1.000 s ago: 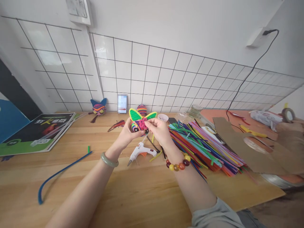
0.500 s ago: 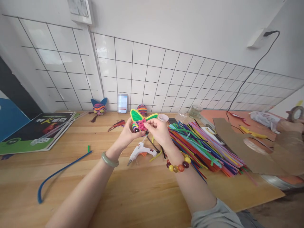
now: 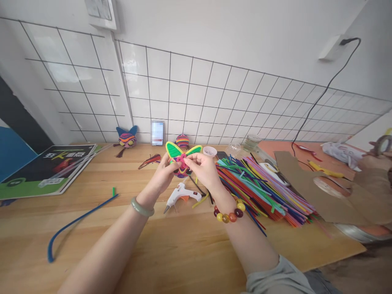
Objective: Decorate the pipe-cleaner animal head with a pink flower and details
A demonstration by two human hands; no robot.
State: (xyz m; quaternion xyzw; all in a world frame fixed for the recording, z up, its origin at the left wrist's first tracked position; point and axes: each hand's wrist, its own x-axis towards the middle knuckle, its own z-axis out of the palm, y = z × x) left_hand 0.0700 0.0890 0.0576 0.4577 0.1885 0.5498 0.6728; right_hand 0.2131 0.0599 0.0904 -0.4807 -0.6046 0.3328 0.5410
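Note:
A striped pipe-cleaner animal head [image 3: 174, 151] with green, yellow-edged ears is raised over the table in front of me. My left hand [image 3: 161, 174] closes around its left side, thumb pressing at the front. A pink pipe-cleaner flower [image 3: 181, 159] lies against the front, between the ears. My right hand [image 3: 202, 168] pinches this flower's right edge with thumb and fingertips. Fingers cover much of the head's lower part. Just below my hands, a white glue gun [image 3: 183, 194] lies on its side, nozzle toward the lower left.
Bundled colourful pipe cleaners [image 3: 260, 188] lie right, beside cut cardboard [image 3: 294, 179]. A blue pipe cleaner [image 3: 76, 220] and a book [image 3: 39, 167] are left. Along the wall stand a blue-eared head [image 3: 126, 139], a phone [image 3: 157, 133], a striped ball [image 3: 182, 141] and a cup [image 3: 210, 151]. Another person's hand [image 3: 375, 163] is far right.
The left thumb has moved up from the head's lower front onto the flower area. The head has tipped and shifted slightly left. My right hand still pinches the flower.

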